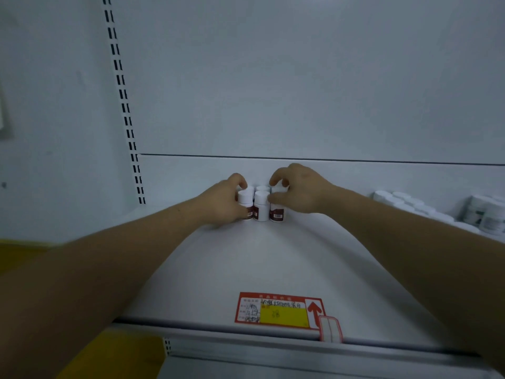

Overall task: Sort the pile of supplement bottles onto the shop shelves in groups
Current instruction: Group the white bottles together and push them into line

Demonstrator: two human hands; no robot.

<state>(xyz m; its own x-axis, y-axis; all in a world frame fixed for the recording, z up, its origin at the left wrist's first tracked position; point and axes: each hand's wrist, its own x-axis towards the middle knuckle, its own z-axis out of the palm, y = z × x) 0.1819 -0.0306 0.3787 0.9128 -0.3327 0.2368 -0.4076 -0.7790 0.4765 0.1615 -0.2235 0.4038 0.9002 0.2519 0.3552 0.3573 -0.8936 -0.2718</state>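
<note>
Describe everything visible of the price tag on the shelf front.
The price tag is a rectangular label, paper by its look, with a red border, handwritten lines too blurred to read, a yellow panel and a red arrow pointing away from the camera. It sits at the front edge of the shelf; a clear red-edged tab overlaps its right corner.
</note>
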